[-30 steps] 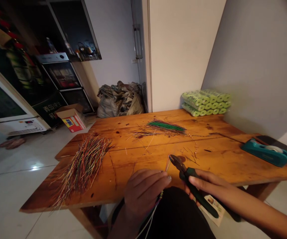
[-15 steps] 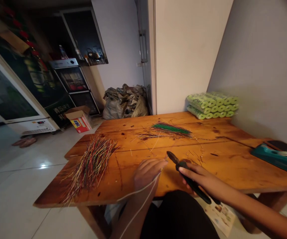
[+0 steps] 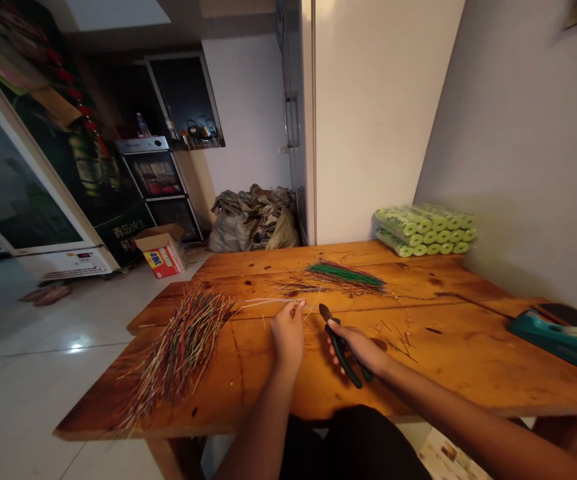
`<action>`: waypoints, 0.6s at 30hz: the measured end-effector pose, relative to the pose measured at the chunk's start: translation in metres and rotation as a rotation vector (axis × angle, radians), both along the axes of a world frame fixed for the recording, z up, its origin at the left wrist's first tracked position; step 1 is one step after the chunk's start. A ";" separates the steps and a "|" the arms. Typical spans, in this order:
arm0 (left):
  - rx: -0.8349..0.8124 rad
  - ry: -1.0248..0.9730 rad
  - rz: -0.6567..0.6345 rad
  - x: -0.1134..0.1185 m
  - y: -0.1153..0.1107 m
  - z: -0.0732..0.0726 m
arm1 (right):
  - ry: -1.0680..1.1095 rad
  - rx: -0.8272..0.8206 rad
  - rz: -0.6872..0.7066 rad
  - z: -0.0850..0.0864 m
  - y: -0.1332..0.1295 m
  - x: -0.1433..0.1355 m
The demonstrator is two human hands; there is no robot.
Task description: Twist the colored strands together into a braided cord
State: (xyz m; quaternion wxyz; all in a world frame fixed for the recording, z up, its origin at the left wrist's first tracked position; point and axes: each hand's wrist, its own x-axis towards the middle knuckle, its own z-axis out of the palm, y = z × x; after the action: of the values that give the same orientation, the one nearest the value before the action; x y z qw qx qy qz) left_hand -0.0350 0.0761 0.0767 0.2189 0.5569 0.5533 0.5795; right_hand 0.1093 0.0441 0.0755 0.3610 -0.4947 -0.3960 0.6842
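Note:
My left hand (image 3: 288, 328) pinches a thin white wire (image 3: 268, 301), whose long end trails left above the table. A short tip of the wire sticks out to the right of my fingers, close to the plier jaws. In my right hand (image 3: 353, 343) are dark-handled pliers (image 3: 339, 350), jaws pointing up and to the left. Left of my hands lies a loose bundle of multicoloured wires (image 3: 188, 347). Farther back on the table is a pile of green and reddish wires (image 3: 346, 273).
The wooden table (image 3: 448, 373) carries short wire scraps (image 3: 396, 340) to the right. A teal tape dispenser (image 3: 561, 340) sits at the right edge, and wrapped green rolls (image 3: 423, 230) are stacked at the back. A cardboard box (image 3: 161, 250) and bulky sacks (image 3: 256, 217) stand beyond it.
Both hands have moved up, farther over the table, and the pliers shifted slightly left. The white wire, which hung down toward my lap, now stretches out to the left. The view has tilted up a little.

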 end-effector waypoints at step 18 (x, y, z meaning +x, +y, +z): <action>-0.053 -0.186 -0.088 -0.009 0.004 -0.007 | 0.178 -0.049 -0.063 -0.022 -0.012 -0.002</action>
State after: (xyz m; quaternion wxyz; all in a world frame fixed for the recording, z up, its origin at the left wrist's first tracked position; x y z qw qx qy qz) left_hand -0.0437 0.0798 0.0696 0.3090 0.5186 0.5208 0.6036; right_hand 0.1068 0.0325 0.0535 0.4038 -0.4527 -0.3297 0.7234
